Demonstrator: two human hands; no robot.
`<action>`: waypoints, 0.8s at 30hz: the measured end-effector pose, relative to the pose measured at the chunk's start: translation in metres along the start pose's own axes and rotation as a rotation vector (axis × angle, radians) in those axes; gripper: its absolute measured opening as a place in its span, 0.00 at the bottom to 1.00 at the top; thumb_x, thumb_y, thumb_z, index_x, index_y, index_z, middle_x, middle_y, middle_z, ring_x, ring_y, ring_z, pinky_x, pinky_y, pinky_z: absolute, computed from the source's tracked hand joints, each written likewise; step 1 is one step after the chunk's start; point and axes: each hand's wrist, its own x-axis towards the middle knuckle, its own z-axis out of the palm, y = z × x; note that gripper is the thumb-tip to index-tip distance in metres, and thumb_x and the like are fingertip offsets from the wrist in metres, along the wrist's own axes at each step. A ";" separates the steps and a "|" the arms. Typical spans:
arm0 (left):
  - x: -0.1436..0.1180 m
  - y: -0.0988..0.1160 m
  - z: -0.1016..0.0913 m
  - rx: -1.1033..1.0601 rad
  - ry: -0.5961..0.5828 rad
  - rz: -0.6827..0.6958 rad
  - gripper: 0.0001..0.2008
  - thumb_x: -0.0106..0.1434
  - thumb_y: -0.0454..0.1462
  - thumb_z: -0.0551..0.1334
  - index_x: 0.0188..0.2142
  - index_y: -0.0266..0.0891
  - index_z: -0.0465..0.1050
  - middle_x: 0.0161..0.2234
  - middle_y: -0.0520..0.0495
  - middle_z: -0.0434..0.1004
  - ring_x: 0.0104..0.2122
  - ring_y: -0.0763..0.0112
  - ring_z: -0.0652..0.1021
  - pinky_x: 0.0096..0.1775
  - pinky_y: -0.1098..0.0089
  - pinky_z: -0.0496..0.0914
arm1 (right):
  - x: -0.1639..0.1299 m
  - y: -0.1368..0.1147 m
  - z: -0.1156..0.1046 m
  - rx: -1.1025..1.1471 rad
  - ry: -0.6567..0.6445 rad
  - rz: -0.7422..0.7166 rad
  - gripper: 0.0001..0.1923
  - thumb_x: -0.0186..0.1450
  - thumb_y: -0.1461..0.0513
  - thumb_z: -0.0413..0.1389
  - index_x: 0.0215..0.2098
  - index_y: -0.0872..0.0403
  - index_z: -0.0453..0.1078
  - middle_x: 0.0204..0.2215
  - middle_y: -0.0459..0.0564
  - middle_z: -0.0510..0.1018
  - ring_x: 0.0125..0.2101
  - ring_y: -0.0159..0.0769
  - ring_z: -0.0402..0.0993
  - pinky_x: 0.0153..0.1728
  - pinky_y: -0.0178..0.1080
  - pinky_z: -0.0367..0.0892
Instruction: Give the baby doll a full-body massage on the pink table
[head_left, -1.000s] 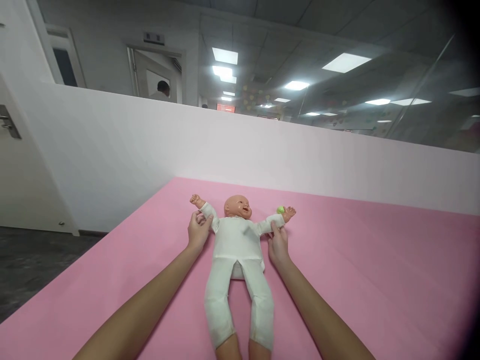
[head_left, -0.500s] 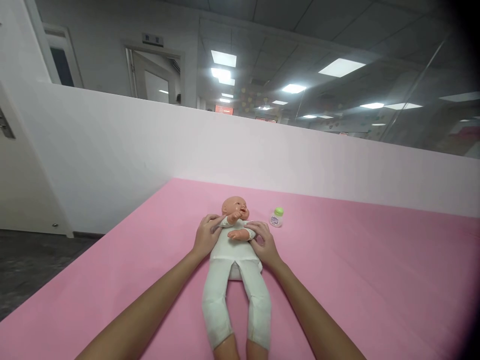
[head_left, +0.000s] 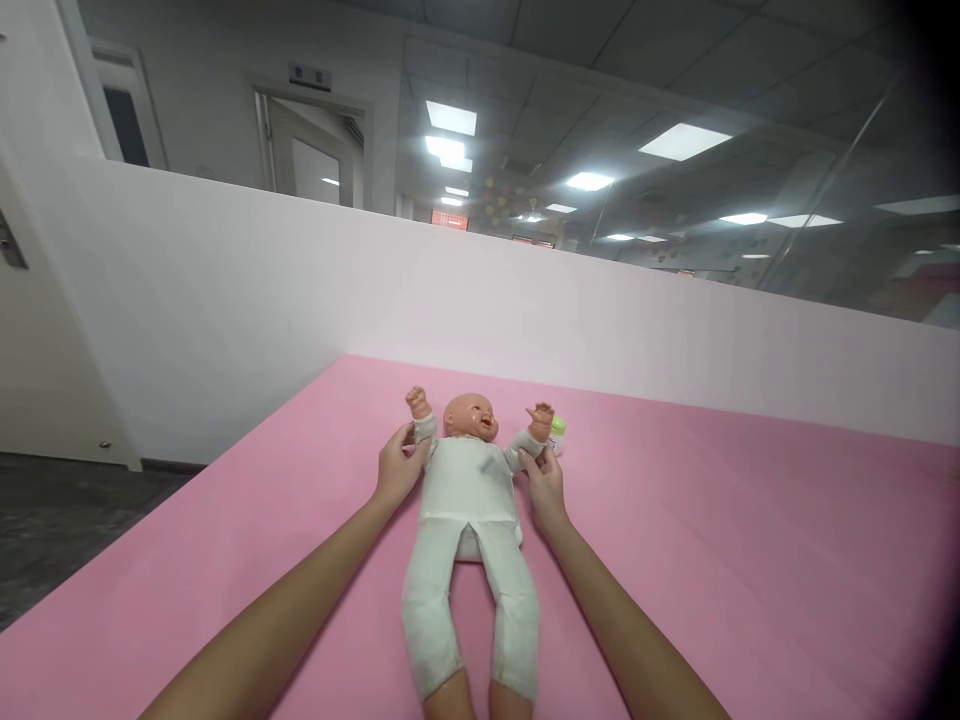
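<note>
A baby doll [head_left: 469,485] with a white cloth body lies on its back on the pink table [head_left: 712,560], its head away from me and its feet towards me. My left hand [head_left: 399,465] is closed around the doll's arm [head_left: 425,425] on the left side. On the other side my right hand [head_left: 544,485] grips the doll's other arm [head_left: 523,447] near the elbow. Both doll arms are spread outward and raised beside its head. Parts of my fingers are hidden behind the sleeves.
A small bottle with a green cap [head_left: 557,427] stands just behind the doll's raised right-side hand, partly covered by it. A low white wall [head_left: 525,310] borders the table at the back. A door [head_left: 52,340] is at the far left.
My hands have moved apart, swinging the doll's arms from across its chest out to the sides and up. The bottle is now partly hidden by the doll's hand.
</note>
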 end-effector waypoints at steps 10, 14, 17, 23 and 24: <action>0.002 -0.002 -0.006 -0.039 0.126 -0.201 0.20 0.61 0.48 0.66 0.48 0.44 0.67 0.44 0.45 0.80 0.43 0.58 0.80 0.44 0.63 0.73 | 0.007 0.011 -0.007 0.165 0.163 0.187 0.26 0.59 0.50 0.66 0.52 0.50 0.71 0.43 0.49 0.81 0.40 0.40 0.80 0.38 0.40 0.75; -0.001 0.004 -0.004 0.028 0.088 -0.111 0.22 0.62 0.46 0.66 0.52 0.44 0.67 0.45 0.46 0.79 0.40 0.61 0.79 0.42 0.64 0.72 | 0.002 0.006 -0.003 0.043 0.119 0.054 0.23 0.61 0.51 0.65 0.50 0.51 0.72 0.44 0.50 0.81 0.42 0.41 0.78 0.42 0.40 0.73; -0.002 0.005 -0.002 0.042 -0.002 0.018 0.20 0.64 0.44 0.64 0.55 0.44 0.71 0.44 0.46 0.77 0.40 0.63 0.78 0.40 0.66 0.71 | -0.007 -0.003 0.001 -0.146 -0.036 -0.090 0.16 0.63 0.55 0.62 0.47 0.51 0.73 0.41 0.50 0.81 0.40 0.41 0.76 0.42 0.42 0.72; -0.004 0.002 0.004 0.291 -0.207 0.298 0.23 0.64 0.32 0.59 0.55 0.52 0.79 0.44 0.45 0.71 0.47 0.60 0.72 0.50 0.60 0.71 | -0.019 -0.021 0.010 -0.504 -0.413 -0.527 0.21 0.59 0.68 0.57 0.49 0.48 0.76 0.48 0.52 0.79 0.54 0.48 0.69 0.57 0.51 0.65; -0.004 0.002 0.004 0.309 -0.211 0.326 0.24 0.63 0.31 0.58 0.55 0.52 0.79 0.45 0.45 0.70 0.48 0.60 0.71 0.51 0.58 0.70 | -0.019 -0.022 0.011 -0.515 -0.413 -0.548 0.22 0.58 0.69 0.57 0.49 0.48 0.76 0.48 0.51 0.79 0.53 0.48 0.70 0.57 0.51 0.65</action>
